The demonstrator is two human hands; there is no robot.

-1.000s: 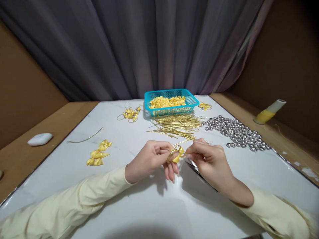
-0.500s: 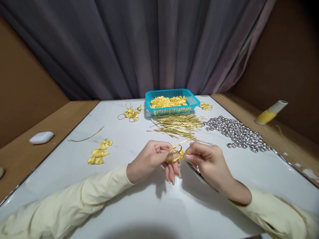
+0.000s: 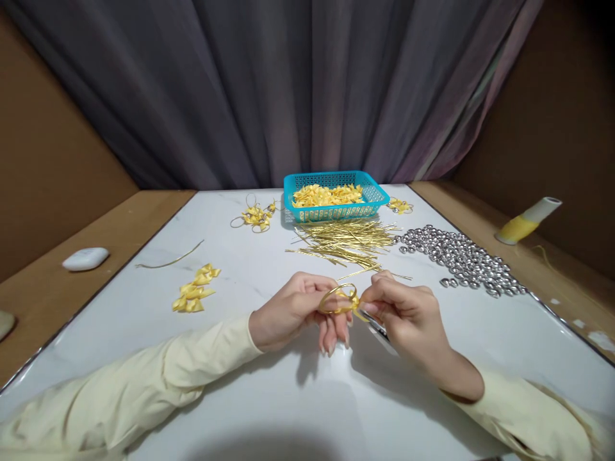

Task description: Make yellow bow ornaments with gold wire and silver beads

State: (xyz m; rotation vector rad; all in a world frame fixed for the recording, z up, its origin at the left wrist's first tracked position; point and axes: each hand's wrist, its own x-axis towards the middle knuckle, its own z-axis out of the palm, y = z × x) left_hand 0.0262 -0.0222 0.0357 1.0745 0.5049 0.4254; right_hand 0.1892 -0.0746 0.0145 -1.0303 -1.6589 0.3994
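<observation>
My left hand [image 3: 307, 307] pinches a yellow ribbon bow [image 3: 342, 303] between thumb and fingers, its lower fingers hanging loose. A loop of gold cord [image 3: 333, 291] stands up from the bow. My right hand [image 3: 406, 314] is closed at the bow's right end, thumb and forefinger pinched on the ribbon there. Beneath the right fingers shows a slim tool with a metal tip and dark body [image 3: 376, 325]; whether the palm holds it or it lies on the table I cannot tell. A bundle of gold cords [image 3: 350, 242] lies just beyond both hands.
A blue basket [image 3: 336, 216] of yellow bows stands at the back. Silver beads [image 3: 466, 262] spread at right. Finished-looking bows with loops [image 3: 257, 216] lie back left, loose bows [image 3: 195, 291] and one cord [image 3: 170, 261] nearer. A yellow thread spool [image 3: 521, 225] sits on the right ledge.
The right fingers have shifted slightly along the bow's right end, and a ribbon tail now shows below them. The left hand keeps its hold. The view has moved a little.
</observation>
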